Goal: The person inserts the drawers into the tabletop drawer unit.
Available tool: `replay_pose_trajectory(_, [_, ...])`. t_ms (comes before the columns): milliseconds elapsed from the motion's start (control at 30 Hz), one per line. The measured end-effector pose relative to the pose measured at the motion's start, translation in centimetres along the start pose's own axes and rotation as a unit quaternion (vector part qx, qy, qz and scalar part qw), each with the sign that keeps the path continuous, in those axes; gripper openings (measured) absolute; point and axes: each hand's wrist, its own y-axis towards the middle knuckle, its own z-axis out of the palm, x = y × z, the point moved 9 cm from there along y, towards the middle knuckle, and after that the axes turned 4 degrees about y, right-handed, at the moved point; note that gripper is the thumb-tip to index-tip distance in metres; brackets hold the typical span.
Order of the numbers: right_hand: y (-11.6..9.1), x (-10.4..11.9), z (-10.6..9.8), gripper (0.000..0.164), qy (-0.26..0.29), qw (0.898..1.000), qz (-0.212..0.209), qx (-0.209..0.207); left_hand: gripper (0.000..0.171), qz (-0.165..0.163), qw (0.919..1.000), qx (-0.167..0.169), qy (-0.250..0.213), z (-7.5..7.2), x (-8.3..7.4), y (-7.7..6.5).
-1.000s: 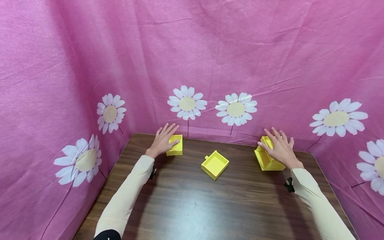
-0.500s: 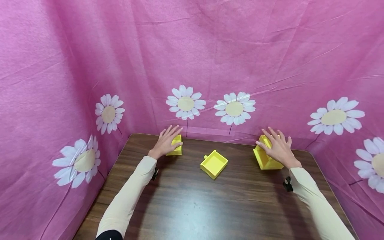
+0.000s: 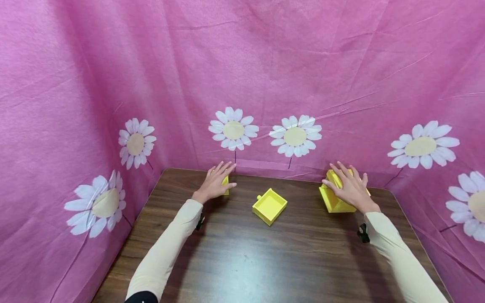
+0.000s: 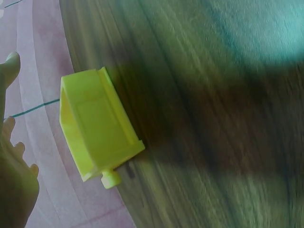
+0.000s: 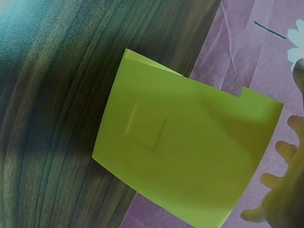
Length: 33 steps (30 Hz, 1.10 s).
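Note:
My left hand point(image 3: 215, 184) hovers with spread fingers over a small yellow drawer point(image 3: 226, 185), hiding most of it in the head view. The left wrist view shows that drawer point(image 4: 102, 123) with a round knob point(image 4: 111, 179) at one end, apart from the fingers. At the right, my right hand point(image 3: 352, 189) is spread above a larger yellow box point(image 3: 333, 200) and partly covers it. In the right wrist view, the box's flat side point(image 5: 175, 147) has a faint square outline, and the fingers point(image 5: 280, 183) curve loosely beyond it. Neither hand grips anything.
Another yellow drawer point(image 3: 270, 206), open side up with a knob at its left, lies between the hands on the brown wooden table point(image 3: 242, 252). A pink cloth point(image 3: 265, 75) with white flowers hangs behind the table and along both sides.
My left hand has moved slightly right, covering more of the left drawer. The right hand stays above the box, and the view has shifted a little. The yellow pieces appear unmoved.

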Motion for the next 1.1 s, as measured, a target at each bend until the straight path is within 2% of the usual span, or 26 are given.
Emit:
replay_pose_trajectory(700, [-0.2,0.0,0.3,0.081,-0.001,1.000,0.016,0.006,0.073,0.031,0.9994,0.018,0.002,1.5,-2.5,0.3])
replay_pose_trajectory(1100, [-0.5,-0.3,1.1,0.076,-0.007,1.000,0.013,0.021,0.076,0.029,0.9986,0.044,0.005,2.8,-2.6,0.4])
